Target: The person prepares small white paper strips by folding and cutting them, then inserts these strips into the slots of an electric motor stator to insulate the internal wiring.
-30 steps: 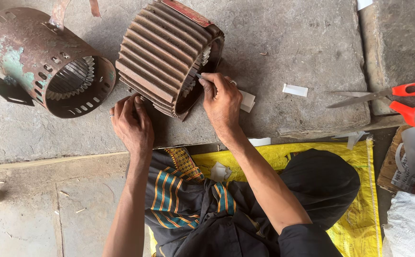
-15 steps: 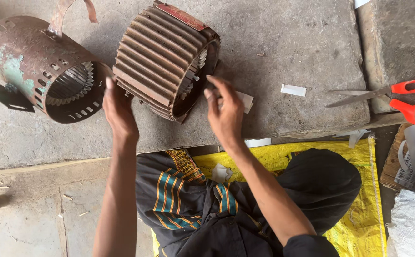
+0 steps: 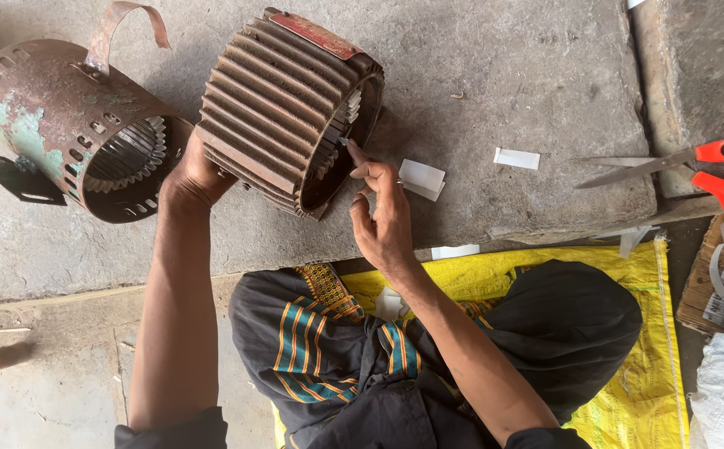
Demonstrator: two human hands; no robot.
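Since half a second ago, both hands have shifted: the left hand (image 3: 192, 176) now cups the ribbed motor housing's (image 3: 283, 104) lower left side, palm flat against the fins, while the right hand (image 3: 383, 218) pinches a small paper strip (image 3: 344, 141) at the housing's open rim, centre frame. Paper slips (image 3: 422, 177) lie just right; bare concrete beyond. A rusty drum (image 3: 63, 120) sits upper left.

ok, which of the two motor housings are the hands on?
The ribbed brown housing on the right: left hand braces its side, right hand reaches its open end. The rusty perforated housing with green patches lies untouched.
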